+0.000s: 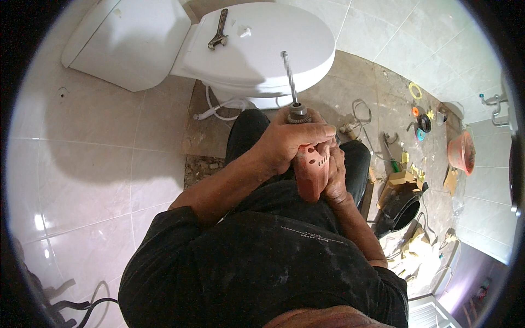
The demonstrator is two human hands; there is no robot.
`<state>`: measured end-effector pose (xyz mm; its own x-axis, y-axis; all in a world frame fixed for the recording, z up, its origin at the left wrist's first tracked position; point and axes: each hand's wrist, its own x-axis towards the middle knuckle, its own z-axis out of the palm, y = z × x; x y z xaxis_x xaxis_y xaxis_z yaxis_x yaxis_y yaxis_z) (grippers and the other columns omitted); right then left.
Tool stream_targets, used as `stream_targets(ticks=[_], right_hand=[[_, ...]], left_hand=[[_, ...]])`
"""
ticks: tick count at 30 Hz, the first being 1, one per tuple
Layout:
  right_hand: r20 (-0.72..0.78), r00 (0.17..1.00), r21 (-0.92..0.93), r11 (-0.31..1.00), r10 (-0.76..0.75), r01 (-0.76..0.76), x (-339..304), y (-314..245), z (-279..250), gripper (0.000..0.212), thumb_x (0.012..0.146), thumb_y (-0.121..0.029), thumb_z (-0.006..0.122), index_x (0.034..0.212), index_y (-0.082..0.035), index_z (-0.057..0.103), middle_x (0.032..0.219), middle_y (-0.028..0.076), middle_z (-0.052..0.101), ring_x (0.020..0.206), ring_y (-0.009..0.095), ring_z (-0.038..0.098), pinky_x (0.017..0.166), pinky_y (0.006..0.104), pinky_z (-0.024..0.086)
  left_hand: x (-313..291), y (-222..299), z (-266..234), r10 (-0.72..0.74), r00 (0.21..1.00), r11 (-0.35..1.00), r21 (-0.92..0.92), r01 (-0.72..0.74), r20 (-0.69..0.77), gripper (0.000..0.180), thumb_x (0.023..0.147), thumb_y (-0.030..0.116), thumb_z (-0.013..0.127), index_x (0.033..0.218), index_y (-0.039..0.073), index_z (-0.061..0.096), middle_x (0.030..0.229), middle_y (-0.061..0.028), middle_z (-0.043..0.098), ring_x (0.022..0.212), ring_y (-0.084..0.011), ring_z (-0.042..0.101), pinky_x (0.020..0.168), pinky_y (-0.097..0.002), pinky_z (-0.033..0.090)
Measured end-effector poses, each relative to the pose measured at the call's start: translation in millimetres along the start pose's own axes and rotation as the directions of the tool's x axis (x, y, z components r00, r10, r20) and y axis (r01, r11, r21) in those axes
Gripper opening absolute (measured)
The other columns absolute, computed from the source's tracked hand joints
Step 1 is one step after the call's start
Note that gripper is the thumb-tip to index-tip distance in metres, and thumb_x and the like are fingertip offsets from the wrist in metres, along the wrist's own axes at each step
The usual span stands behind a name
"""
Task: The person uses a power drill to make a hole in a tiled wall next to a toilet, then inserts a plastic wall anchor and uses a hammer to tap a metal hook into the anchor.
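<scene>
Item: one moment at a bathroom floor job, listed near to far.

1. Black shirt (262, 262) and dark trousers of the person, lower frame.
2. Right hand (334, 180), wrapped round the grip of the drill (311, 167) from the right side.
3. Left hand (290, 139), closed over the top of the drill body just behind the chuck (298, 112). Drill is reddish, held between the knees, nose pointing away.
4. Drill bit (289, 76), long and thin, seated in the chuck, its tip over the toilet rim.
5. Toilet (262, 49), white, lid down; a wrench (218, 31) and small white fittings (244, 32) lie on the lid.
6. Floor to the right: black bucket (402, 208), orange tub (462, 153), scattered small tools and parts.

Step judged: fitting or tightening the bit in the chuck. Next move calls for a firm twist of the chuck while the other hand steadies the body.
</scene>
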<state>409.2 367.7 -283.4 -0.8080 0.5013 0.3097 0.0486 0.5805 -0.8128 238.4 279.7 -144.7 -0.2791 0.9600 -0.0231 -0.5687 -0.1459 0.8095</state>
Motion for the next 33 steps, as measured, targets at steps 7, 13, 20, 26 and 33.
stream_targets(ticks=[7,13,20,26,33], right_hand=[[-0.090,0.948,-0.461,0.856,-0.306,0.233,10,-21,-11,0.029,0.079,-0.017,0.062,0.105,-0.003,0.062,0.107,0.013,0.062,0.098,0.032,0.059,0.094,0.0512,0.040],[-0.006,0.979,-0.256,0.947,-0.202,0.193,0,6,-4,0.031,0.081,-0.023,0.056,0.104,-0.003,0.061,0.109,0.015,0.061,0.103,0.034,0.058,0.095,0.0483,0.041],[0.043,0.999,0.281,0.960,-0.026,0.013,-2,16,-7,0.057,0.068,-0.019,0.076,0.117,-0.001,0.055,0.115,0.016,0.060,0.107,0.038,0.057,0.098,0.0474,0.042],[0.368,0.881,0.182,0.906,0.297,-0.382,5,115,-92,0.049,0.079,-0.015,0.075,0.125,-0.007,0.063,0.121,0.018,0.066,0.115,0.031,0.062,0.102,0.0415,0.047],[-0.651,0.413,-0.274,0.311,0.637,-0.910,-59,413,-188,0.031,0.090,-0.030,0.061,0.101,-0.002,0.070,0.104,0.024,0.070,0.099,0.038,0.069,0.082,0.0505,0.057]], left_hand=[[4,6,-6,-0.032,0.992,0.997,0.062,0.040,-0.123,0.017,0.090,0.014,0.067,0.081,0.001,0.064,0.074,-0.0084,0.065,0.076,-0.0217,0.067,0.077,-0.0363,0.054],[14,-24,-33,-0.136,0.967,0.990,-0.067,0.124,-0.217,0.021,0.096,0.022,0.060,0.092,0.002,0.062,0.091,-0.0129,0.066,0.087,-0.0244,0.066,0.081,-0.0396,0.054],[60,-40,-1,-0.141,0.974,0.989,-0.063,0.131,-0.180,0.053,0.104,0.055,0.033,0.087,0.007,0.050,0.085,-0.0154,0.061,0.079,-0.0319,0.058,0.078,-0.0445,0.048],[103,-67,-48,-0.279,0.960,0.929,0.251,0.271,-0.003,0.044,0.105,0.047,0.038,0.095,0.005,0.051,0.078,-0.0214,0.061,0.065,-0.0279,0.058,0.064,-0.0385,0.050],[137,-96,-35,-0.655,0.755,0.752,-0.076,0.655,0.018,0.040,0.100,0.043,0.051,0.103,0.003,0.057,0.088,-0.0213,0.066,0.076,-0.0293,0.067,0.069,-0.0398,0.057]])
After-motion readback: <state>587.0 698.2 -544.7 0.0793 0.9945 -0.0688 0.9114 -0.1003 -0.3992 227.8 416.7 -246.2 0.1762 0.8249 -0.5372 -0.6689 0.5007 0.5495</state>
